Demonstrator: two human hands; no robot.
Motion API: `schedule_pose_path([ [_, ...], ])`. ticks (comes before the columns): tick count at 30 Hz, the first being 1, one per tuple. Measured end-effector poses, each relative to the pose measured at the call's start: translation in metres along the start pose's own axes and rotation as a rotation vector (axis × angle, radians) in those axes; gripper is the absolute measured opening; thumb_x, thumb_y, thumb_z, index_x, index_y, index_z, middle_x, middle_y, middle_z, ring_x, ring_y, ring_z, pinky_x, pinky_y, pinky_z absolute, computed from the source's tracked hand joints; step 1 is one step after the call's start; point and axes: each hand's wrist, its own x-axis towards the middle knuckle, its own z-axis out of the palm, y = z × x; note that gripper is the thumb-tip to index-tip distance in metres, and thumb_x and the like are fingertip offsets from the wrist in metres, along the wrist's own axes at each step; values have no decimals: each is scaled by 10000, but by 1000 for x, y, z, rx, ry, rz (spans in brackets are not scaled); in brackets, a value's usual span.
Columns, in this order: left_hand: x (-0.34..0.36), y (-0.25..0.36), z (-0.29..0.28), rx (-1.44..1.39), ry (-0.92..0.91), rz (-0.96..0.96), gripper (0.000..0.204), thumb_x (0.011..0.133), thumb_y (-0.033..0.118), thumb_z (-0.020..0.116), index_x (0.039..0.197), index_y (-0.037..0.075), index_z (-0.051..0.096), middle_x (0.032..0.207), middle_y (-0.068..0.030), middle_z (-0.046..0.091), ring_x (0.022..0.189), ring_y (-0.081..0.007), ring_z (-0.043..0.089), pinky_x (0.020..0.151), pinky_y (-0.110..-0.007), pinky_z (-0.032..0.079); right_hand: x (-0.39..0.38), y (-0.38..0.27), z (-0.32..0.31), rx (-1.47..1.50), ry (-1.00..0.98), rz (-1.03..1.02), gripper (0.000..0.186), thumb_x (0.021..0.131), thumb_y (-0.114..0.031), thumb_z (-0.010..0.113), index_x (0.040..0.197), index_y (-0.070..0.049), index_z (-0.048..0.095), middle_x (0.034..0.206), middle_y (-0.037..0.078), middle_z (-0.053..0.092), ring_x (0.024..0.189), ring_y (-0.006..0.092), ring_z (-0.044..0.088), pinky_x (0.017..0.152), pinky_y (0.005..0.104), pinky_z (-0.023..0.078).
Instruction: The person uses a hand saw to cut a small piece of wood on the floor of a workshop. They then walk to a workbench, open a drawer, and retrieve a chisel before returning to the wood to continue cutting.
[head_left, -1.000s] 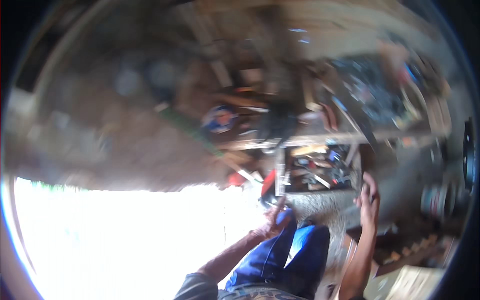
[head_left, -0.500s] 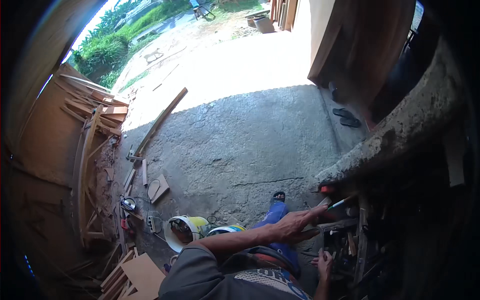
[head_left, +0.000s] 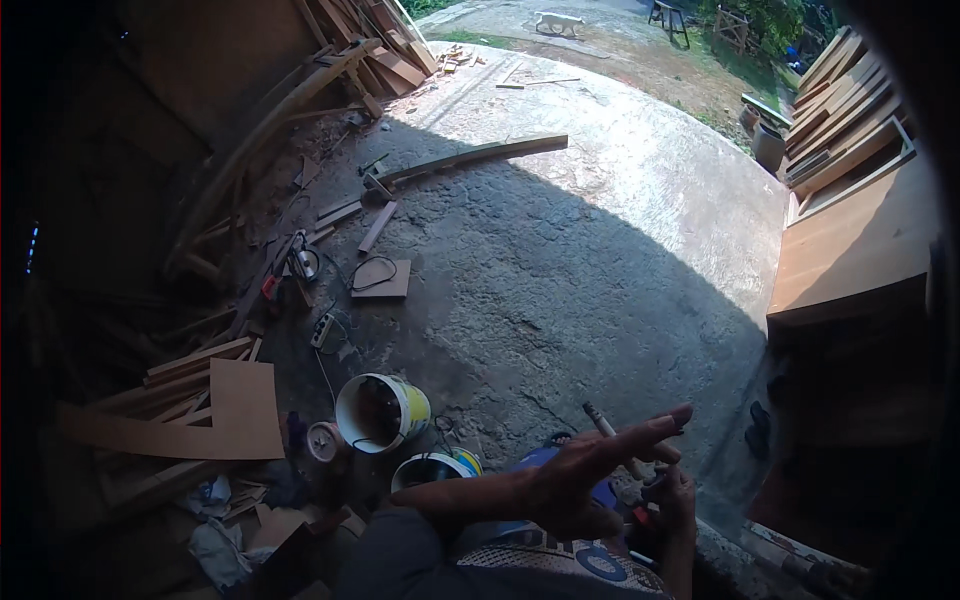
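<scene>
Across the lower middle of the head view stretches my left hand, fingers extended to the right, with no firm hold visible. Just beyond its fingers, a pale rod-shaped tool slants up and left, partly hidden behind them. My right hand is close by on the right, fingers curled around what seems to be that tool's lower end. Its exact kind is unclear. A small red part shows between the hands, mostly covered.
Left of my hands stand a white-and-yellow bucket and a second bucket. Beyond are a square board, a power strip and a long plank. Offcuts pile at left; sandals lie right.
My view has turned left, so floor objects sit further right. My right hand has come up from beside a tool-filled shelf to my left hand. The pale rod now shows near both.
</scene>
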Motion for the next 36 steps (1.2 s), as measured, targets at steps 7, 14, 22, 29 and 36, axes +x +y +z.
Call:
schedule_pose_path([
  [7,110,31,-87,-287,340,543,860,966,483,574,1533,-41,195,1381,-379,461,1108,-418,645,834,-435,590,192,-76,64,-155,-7,85,475,939,-112,609,1376,17,473,774,68,587,591,155,578,552,314,512],
  [14,214,-9,-277,-204,215,450,966,943,557,560,1485,-154,194,1275,-523,416,1125,-535,591,822,-480,586,420,-180,151,-617,-35,431,225,999,-239,533,1025,-32,619,604,-20,444,455,95,399,394,276,293],
  [22,309,-59,-452,-87,668,850,787,979,468,564,1434,-130,329,1227,-452,524,1070,-510,634,817,-501,588,589,-311,450,-982,-295,305,218,981,-285,578,909,-80,561,605,-28,425,435,90,387,366,289,288],
  [29,322,-62,-666,47,822,473,689,953,400,644,1478,49,368,1151,-393,612,1003,-441,691,705,-378,606,766,-336,659,-1178,-368,173,253,955,-325,584,890,-87,528,610,-21,439,435,96,389,371,295,293],
  [36,281,-133,-851,192,1115,353,967,966,575,492,1555,71,-87,1009,-252,706,809,-318,725,700,-357,594,911,-357,789,-1682,-496,-417,335,897,-259,619,1107,3,628,845,154,676,733,288,647,665,399,516],
])
